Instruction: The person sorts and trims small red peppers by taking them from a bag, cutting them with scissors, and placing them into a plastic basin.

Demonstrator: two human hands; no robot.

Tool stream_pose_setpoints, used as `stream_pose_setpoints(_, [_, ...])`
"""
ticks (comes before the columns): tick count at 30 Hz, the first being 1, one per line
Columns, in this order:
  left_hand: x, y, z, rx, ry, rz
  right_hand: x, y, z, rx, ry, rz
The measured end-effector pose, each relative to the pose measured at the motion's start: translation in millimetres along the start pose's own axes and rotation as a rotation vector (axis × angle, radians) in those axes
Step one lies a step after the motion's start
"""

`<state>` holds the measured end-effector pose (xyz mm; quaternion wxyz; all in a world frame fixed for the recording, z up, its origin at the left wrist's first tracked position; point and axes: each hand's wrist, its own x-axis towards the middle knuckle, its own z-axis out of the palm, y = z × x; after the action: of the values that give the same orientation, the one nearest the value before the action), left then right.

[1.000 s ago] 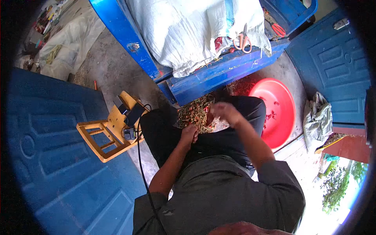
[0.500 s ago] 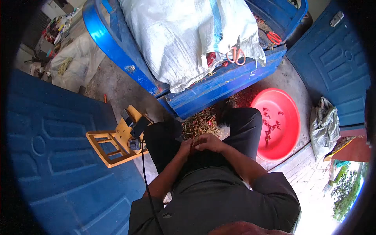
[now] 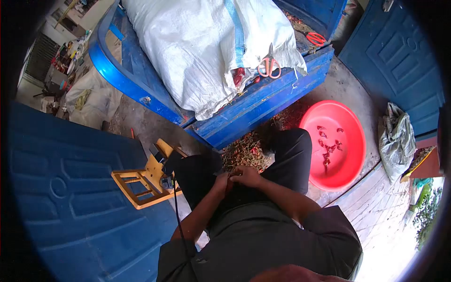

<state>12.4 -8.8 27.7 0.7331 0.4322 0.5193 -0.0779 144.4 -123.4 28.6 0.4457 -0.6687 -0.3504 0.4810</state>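
My left hand (image 3: 221,183) and my right hand (image 3: 246,176) meet in front of my lap, between my knees. The fingers of both are closed together around something small and dark that I cannot make out. Beyond them, stems and red scraps (image 3: 245,152) lie in a heap on the floor. To the right stands a red basin (image 3: 355,141) with several dark red peppers (image 3: 331,148) in it. A white woven sack (image 3: 188,51) rests on a blue cart bed (image 3: 268,105), with red pieces showing at its mouth (image 3: 238,76).
Pink-handled scissors (image 3: 269,67) lie at the sack's edge and red-handled scissors (image 3: 315,39) farther right. A wooden stool (image 3: 136,188) with a device and cable stands left. Blue doors (image 3: 61,178) flank the scene. A crumpled grey sack (image 3: 395,141) lies right of the basin.
The view has shifted slightly, so the cart and sack appear farther left. My hands remain together; the fingers of my right hand have drawn in a little.
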Motion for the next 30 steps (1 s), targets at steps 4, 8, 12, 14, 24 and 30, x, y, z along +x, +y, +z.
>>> stream_pose_setpoints(4, [5,5,9,-0.004,-0.009,0.034,4,6,12,-0.245,0.307,0.13])
stream_pose_setpoints(8, [6,3,8,0.008,-0.031,0.081,15,19,17,-0.23,0.378,0.157])
stream_pose_setpoints(12, [-17,20,13,-0.004,0.001,0.062,20,25,6,0.475,0.186,0.369])
stream_pose_setpoints(14, [-17,14,7,-0.063,-0.071,0.11,15,19,-1,0.664,0.104,0.41])
stream_pose_setpoints(24, [-6,-3,-3,-0.196,-0.116,0.069,14,-11,2,0.386,0.11,0.378])
stream_pose_setpoints(30, [-4,10,8,-0.095,-0.098,0.013,20,6,0,0.544,0.202,0.407])
